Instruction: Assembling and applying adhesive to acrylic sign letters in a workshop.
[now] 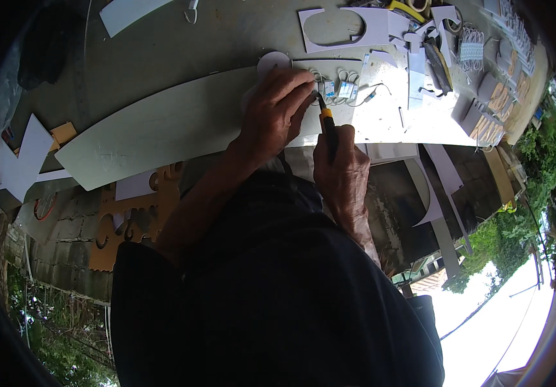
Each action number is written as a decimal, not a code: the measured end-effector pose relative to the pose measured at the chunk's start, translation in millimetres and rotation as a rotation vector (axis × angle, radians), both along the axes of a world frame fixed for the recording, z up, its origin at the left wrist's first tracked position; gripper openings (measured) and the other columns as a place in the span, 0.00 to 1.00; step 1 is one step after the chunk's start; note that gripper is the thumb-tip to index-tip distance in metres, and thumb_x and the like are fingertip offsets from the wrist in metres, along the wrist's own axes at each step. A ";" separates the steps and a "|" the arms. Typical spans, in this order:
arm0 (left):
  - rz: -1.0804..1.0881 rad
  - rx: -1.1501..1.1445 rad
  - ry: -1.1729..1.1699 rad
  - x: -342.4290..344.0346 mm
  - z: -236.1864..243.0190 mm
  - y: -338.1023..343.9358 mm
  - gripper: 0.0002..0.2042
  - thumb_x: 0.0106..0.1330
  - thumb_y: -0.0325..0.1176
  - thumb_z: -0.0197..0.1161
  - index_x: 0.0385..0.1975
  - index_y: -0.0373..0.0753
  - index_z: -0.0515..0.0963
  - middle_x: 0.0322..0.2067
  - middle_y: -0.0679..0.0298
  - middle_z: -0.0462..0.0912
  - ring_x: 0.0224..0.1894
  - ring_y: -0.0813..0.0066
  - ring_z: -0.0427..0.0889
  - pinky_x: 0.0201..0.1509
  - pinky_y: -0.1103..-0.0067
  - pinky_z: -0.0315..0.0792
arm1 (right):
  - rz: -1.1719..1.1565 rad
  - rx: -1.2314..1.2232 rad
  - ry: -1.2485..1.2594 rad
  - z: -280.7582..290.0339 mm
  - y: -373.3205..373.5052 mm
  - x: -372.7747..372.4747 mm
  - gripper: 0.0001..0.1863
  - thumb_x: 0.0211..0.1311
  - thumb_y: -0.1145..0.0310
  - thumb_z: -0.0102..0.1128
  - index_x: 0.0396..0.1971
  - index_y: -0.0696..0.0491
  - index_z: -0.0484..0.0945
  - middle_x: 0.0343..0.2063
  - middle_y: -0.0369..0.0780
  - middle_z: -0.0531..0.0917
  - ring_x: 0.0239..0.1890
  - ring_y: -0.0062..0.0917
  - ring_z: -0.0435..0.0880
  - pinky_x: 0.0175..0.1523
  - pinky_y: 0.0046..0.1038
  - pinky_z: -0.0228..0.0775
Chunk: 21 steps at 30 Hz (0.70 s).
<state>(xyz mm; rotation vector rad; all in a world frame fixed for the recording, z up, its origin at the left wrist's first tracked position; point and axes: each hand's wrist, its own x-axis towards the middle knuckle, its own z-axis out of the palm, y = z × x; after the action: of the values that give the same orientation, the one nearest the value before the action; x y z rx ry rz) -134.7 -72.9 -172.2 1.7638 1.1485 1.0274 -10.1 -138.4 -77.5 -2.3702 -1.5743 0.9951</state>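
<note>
My right hand (344,164) is closed around a black and yellow utility knife (330,131), its narrow metal end pointing away from me toward my left fingertips. My left hand (276,109) is bent over with thumb and fingers pressed together. What they pinch is hidden behind the fingers. Directly beside those fingertips lie small light modules with looped wires (347,89), blue and white on top. They rest on a long, pale curved panel (174,122). Beyond the left knuckles is a round white disc (273,61).
White cut-out sheets (313,39) lie at the far right, with black and yellow hand tools (438,64) on them. Wire bundles (470,51) line the right side. An orange-brown cut-out board (139,216) stands below the table's near edge. Angular white pieces (34,155) sit at left.
</note>
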 end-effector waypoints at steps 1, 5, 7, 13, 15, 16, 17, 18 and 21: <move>0.001 -0.004 -0.005 0.0 -0.5 -0.3 0.13 0.52 0.18 0.72 0.38 0.31 0.82 0.44 0.59 0.83 0.45 0.61 0.82 0.47 0.71 0.77 | 0.000 0.001 0.000 0.8 -0.3 0.7 0.10 0.64 0.74 0.58 0.35 0.55 0.64 0.19 0.51 0.79 0.21 0.49 0.82 0.22 0.45 0.69; -0.010 -0.003 0.013 -1.5 1.7 0.4 0.13 0.53 0.19 0.72 0.40 0.32 0.82 0.45 0.60 0.82 0.46 0.62 0.81 0.48 0.71 0.77 | -0.053 -0.029 0.023 5.5 -1.3 4.0 0.09 0.64 0.72 0.60 0.37 0.56 0.68 0.21 0.50 0.81 0.24 0.45 0.85 0.26 0.40 0.73; -0.008 -0.054 0.021 -1.5 4.5 1.2 0.13 0.55 0.21 0.72 0.41 0.33 0.82 0.46 0.60 0.82 0.47 0.63 0.81 0.49 0.72 0.77 | -0.045 0.055 0.057 10.2 2.7 4.1 0.10 0.64 0.73 0.59 0.37 0.56 0.66 0.20 0.50 0.81 0.23 0.46 0.84 0.24 0.41 0.72; 0.006 -0.078 0.013 -3.4 2.0 -2.1 0.13 0.55 0.23 0.73 0.40 0.33 0.82 0.47 0.60 0.82 0.48 0.63 0.81 0.50 0.72 0.77 | -0.049 0.052 0.101 7.0 12.3 4.9 0.10 0.65 0.72 0.60 0.39 0.56 0.68 0.20 0.50 0.82 0.23 0.46 0.85 0.26 0.41 0.74; 0.011 -0.064 0.019 -2.6 0.5 -2.5 0.13 0.54 0.23 0.74 0.40 0.33 0.82 0.46 0.60 0.82 0.48 0.63 0.81 0.50 0.72 0.77 | -0.110 0.002 0.098 5.7 13.6 4.9 0.09 0.64 0.71 0.63 0.38 0.56 0.72 0.24 0.46 0.84 0.25 0.38 0.87 0.32 0.34 0.76; 0.015 -0.049 0.023 -2.4 0.0 -2.6 0.13 0.54 0.24 0.74 0.39 0.33 0.82 0.46 0.60 0.82 0.48 0.64 0.82 0.50 0.72 0.78 | -0.110 0.001 0.098 3.8 13.2 5.0 0.09 0.64 0.71 0.63 0.38 0.56 0.72 0.24 0.46 0.84 0.25 0.38 0.87 0.32 0.34 0.76; 0.017 -0.050 0.024 -2.3 0.0 -2.4 0.13 0.54 0.24 0.74 0.39 0.33 0.82 0.46 0.60 0.82 0.48 0.64 0.82 0.50 0.72 0.78 | -0.090 -0.005 0.088 1.6 12.1 5.8 0.09 0.64 0.71 0.63 0.38 0.56 0.72 0.24 0.47 0.84 0.26 0.38 0.87 0.31 0.34 0.76; 0.022 -0.043 0.018 -2.2 0.2 -2.1 0.12 0.54 0.23 0.74 0.38 0.33 0.82 0.46 0.60 0.82 0.47 0.64 0.82 0.49 0.72 0.78 | -0.071 -0.011 0.078 0.4 11.5 6.4 0.09 0.64 0.71 0.63 0.39 0.56 0.71 0.24 0.47 0.84 0.27 0.39 0.87 0.31 0.34 0.76; 0.031 -0.033 0.015 -1.6 0.0 -2.3 0.12 0.53 0.22 0.74 0.38 0.32 0.82 0.46 0.60 0.82 0.47 0.63 0.82 0.49 0.72 0.78 | -0.062 -0.026 0.085 0.2 12.2 7.2 0.09 0.64 0.71 0.63 0.39 0.56 0.71 0.25 0.48 0.84 0.28 0.41 0.88 0.31 0.35 0.76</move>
<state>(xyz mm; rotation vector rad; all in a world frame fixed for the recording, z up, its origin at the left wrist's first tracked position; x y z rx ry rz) -136.3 -75.3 -172.2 1.7359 1.1990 1.0093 -2.9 -126.2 -77.3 -2.3441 -1.4587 1.0943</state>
